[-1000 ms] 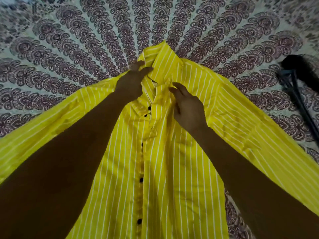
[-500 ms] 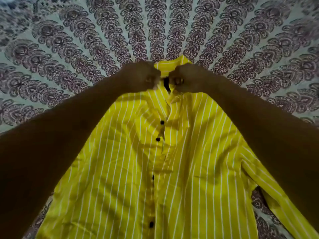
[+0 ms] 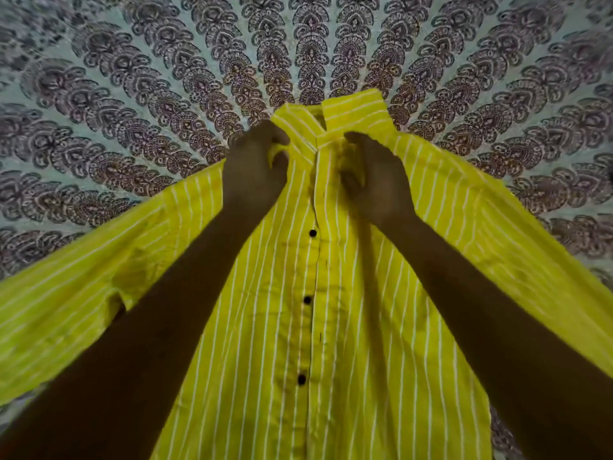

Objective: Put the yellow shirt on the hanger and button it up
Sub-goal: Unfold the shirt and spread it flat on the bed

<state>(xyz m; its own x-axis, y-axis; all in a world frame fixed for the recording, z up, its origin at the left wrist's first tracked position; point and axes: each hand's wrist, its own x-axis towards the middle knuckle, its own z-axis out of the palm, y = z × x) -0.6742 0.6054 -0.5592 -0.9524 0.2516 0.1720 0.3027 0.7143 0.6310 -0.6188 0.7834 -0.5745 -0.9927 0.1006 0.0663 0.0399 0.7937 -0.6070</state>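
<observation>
1. Whereas half a second ago both fists met at the collar (image 3: 335,117), now they sit just below it, apart.
2. Left hand (image 3: 253,167) pinches a fold left of the collar; right hand (image 3: 374,180) rests loosely curled, holding nothing.
3. Yellow shirt (image 3: 331,327) lies flat on the patterned bedsheet (image 3: 132,94), placket closed below the collar; buttoning looks nearly done. Hanger not visible.

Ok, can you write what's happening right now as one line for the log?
step: buttoning near collar | yellow shirt: flat on patterned cloth | left hand: pinches fabric | right hand: on placket | hanger: not visible
</observation>
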